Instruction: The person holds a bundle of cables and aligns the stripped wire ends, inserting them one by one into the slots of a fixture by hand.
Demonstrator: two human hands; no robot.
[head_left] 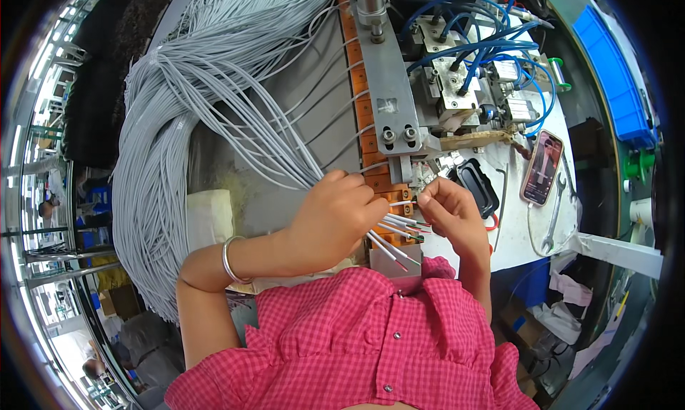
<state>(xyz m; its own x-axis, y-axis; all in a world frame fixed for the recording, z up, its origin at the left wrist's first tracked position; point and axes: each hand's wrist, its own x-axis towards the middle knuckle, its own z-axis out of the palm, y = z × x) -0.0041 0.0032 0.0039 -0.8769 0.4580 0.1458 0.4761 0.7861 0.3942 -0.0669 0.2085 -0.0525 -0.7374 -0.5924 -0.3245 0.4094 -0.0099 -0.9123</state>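
My left hand (341, 214) is closed round a small bundle of grey cables (289, 147). Their white stripped ends (391, 247), tipped with red and green wires, stick out past my fingers to the right. At the right end of the orange fixture block (397, 195), my right hand (451, 209) pinches the end of a single cable (402, 203) between thumb and forefinger. Several other cables run one by one across to slots along the orange rail (359, 82). Whether the pinched cable touches the block I cannot tell.
A thick heap of grey cables (153, 167) covers the left side. Beyond the rail stand a steel press bar (385, 75) and a machine with blue air hoses (478, 50). A phone (542, 167), a wrench (556, 214) and a black tray (477, 187) lie at right.
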